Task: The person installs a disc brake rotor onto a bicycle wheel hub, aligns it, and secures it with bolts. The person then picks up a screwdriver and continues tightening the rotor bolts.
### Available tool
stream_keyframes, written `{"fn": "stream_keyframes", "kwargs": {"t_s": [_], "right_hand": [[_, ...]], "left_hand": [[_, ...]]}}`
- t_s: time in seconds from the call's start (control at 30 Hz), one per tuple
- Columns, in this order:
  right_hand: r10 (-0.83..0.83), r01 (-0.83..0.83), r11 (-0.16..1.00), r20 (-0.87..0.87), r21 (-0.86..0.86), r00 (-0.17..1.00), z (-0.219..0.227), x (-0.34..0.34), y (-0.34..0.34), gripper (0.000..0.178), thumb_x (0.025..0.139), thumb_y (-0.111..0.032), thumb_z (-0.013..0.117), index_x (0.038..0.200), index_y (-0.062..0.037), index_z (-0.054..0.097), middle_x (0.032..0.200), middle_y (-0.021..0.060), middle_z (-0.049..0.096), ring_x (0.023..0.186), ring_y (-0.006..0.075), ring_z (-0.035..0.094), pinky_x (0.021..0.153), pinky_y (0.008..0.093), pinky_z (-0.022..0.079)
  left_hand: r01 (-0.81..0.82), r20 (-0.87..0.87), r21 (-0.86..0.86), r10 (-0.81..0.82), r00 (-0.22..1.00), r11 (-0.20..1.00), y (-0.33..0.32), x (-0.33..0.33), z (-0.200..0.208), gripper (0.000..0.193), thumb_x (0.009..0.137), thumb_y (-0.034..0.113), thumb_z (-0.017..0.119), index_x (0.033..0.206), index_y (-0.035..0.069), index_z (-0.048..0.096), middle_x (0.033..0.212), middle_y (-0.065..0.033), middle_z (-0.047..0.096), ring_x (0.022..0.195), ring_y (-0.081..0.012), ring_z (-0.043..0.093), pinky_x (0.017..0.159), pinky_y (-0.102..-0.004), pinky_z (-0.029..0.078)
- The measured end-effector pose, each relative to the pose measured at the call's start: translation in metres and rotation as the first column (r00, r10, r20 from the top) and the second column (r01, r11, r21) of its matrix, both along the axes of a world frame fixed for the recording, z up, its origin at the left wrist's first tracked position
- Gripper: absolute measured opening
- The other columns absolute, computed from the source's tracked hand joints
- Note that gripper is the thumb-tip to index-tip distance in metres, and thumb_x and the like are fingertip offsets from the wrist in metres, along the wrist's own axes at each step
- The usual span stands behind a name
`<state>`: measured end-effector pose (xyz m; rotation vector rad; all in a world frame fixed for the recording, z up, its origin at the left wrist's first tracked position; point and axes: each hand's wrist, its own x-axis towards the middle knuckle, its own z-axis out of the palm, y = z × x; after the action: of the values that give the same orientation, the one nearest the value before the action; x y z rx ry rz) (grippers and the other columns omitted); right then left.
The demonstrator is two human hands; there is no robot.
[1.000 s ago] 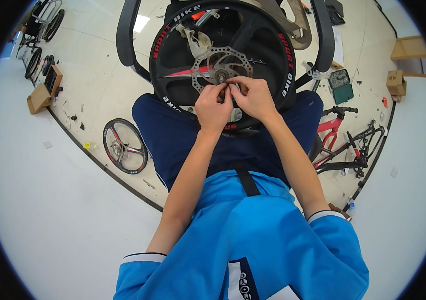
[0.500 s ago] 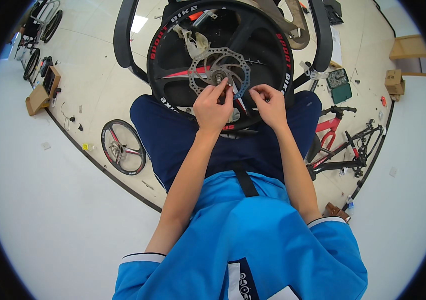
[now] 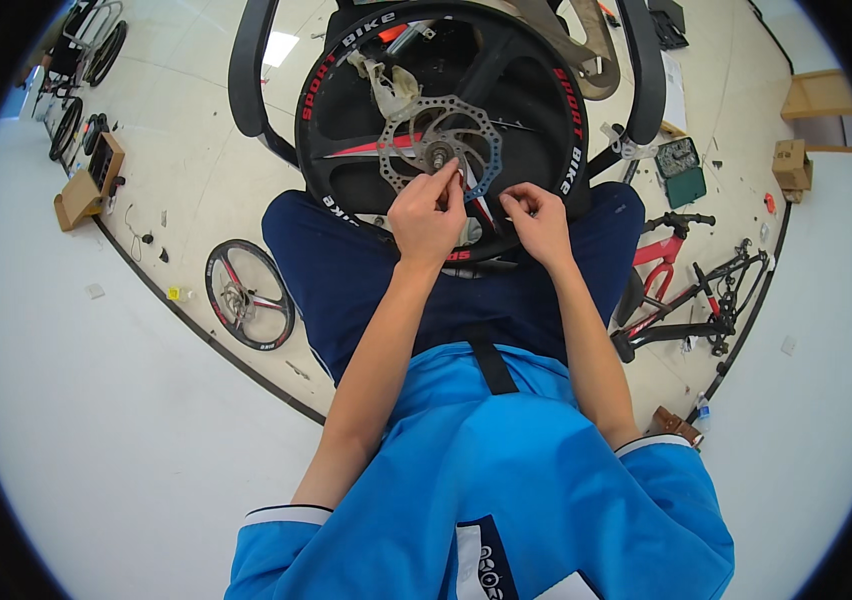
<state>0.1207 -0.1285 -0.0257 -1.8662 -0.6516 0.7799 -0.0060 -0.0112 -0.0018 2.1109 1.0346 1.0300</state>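
A black bicycle wheel [image 3: 310, 165] with red and white spokes lies flat over a black chair seat in front of my knees. On its hub sits a silver disc brake rotor [image 3: 493, 150], around a threaded axle [image 3: 438, 156]. My left hand [image 3: 428, 218] is over the rotor's near side, thumb and fingers pinched close to the axle; whatever they grip is hidden. My right hand [image 3: 542, 222] hovers by the rotor's right edge with fingertips pinched together, and I cannot make out what is in them. A crumpled clear plastic bag [image 3: 396, 92] rests on the wheel beyond the rotor.
Chair armrests [image 3: 248, 75] flank the wheel. A second wheel [image 3: 288, 318] lies on the floor at left. At right are a red and black bike frame [image 3: 662, 262], an open green case [image 3: 685, 187] and a cardboard box [image 3: 792, 165]. An open carton [image 3: 76, 199] stands far left.
My right hand has shifted very slightly left and down, its fingers curling a little more. My left hand stays pinched by the axle, and the wheel is almost unmoved.
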Motion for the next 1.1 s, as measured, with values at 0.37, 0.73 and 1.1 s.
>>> {"fn": "stream_keyframes", "kwargs": {"t_s": [0.37,0.73,1.1], "right_hand": [[0.029,0.001,0.999,-0.607,0.050,0.794,-0.010,0.006,-0.007,0.020,0.095,-0.001,0.047,0.111,0.0041,0.060,0.092,0.0071,0.061,0.068,0.0107,0.055,0.065,0.0240,0.048],[0.010,-0.008,1.000,-0.604,0.006,0.797,-0.013,0.019,0.001,0.020,0.103,-0.008,0.053,0.116,0.0051,0.060,0.091,0.0106,0.069,0.065,0.0122,0.062,0.060,0.0262,0.054],[0.348,-0.236,0.935,0.558,-0.265,0.754,-0.025,0.059,0.065,0.019,0.084,-0.010,0.064,0.100,0.0006,0.063,0.102,0.0219,0.062,0.100,0.0433,0.063,0.086,0.0509,0.053]], "left_hand": [[-0.035,-0.004,0.008,0.035,0.999,0.999,0.003,0.000,-0.003,0.014,0.079,0.010,0.082,0.090,0.003,0.077,0.059,-0.0025,0.056,0.048,-0.0104,0.048,0.047,-0.0264,0.036],[-0.085,-0.038,-0.059,0.083,0.996,0.995,0.000,-0.002,0.000,0.014,0.078,0.014,0.081,0.088,0.005,0.076,0.061,-0.0032,0.060,0.052,-0.0206,0.056,0.054,-0.0328,0.045],[-0.054,0.013,-0.018,0.054,0.998,0.998,0.003,0.000,0.002,0.012,0.080,0.010,0.080,0.089,0.003,0.076,0.059,-0.0024,0.056,0.047,-0.0109,0.046,0.046,-0.0271,0.035]]}}
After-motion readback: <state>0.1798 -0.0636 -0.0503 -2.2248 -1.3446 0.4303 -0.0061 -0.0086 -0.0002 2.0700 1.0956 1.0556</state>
